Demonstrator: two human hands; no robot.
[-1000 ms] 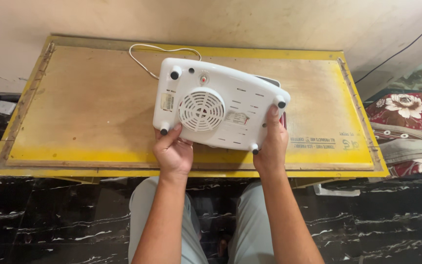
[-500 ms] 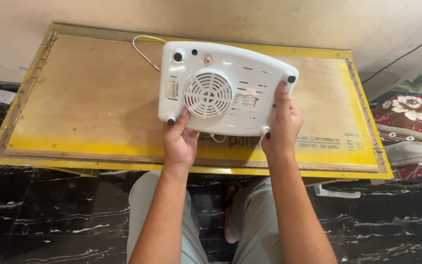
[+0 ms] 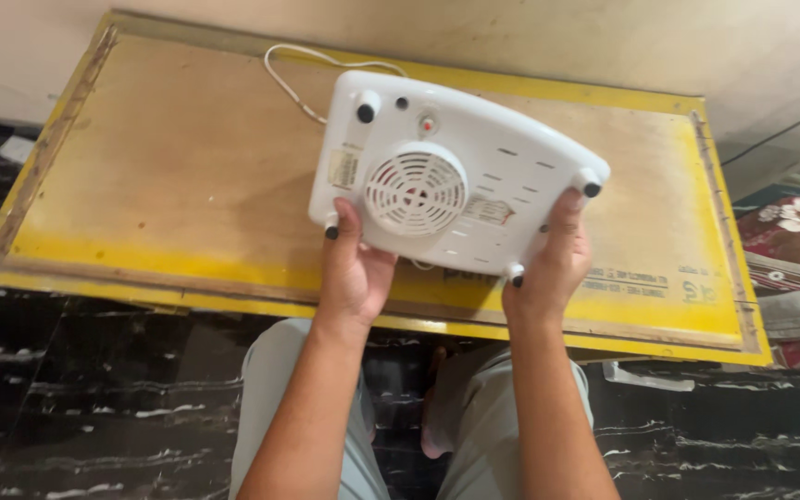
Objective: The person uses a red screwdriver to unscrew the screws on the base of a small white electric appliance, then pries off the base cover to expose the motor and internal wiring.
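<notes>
Above the near edge of the low yellow-bordered plywood worktop (image 3: 141,185), both hands hold a white plastic appliance (image 3: 456,181) with its underside turned up toward the camera. Left hand (image 3: 354,273): grip closed on the near left corner, thumb laid beside a black rubber foot (image 3: 331,231). Right hand (image 3: 548,268): grip closed on the near right edge, fingers running up toward another black foot (image 3: 592,190). Centre of the underside: a round slotted fan grille (image 3: 416,193). A white power cord (image 3: 298,79) loops from the far side of the appliance onto the worktop. Far right: a floral red cushion (image 3: 793,241). Beneath the forearms lies dark marbled floor (image 3: 94,407).
</notes>
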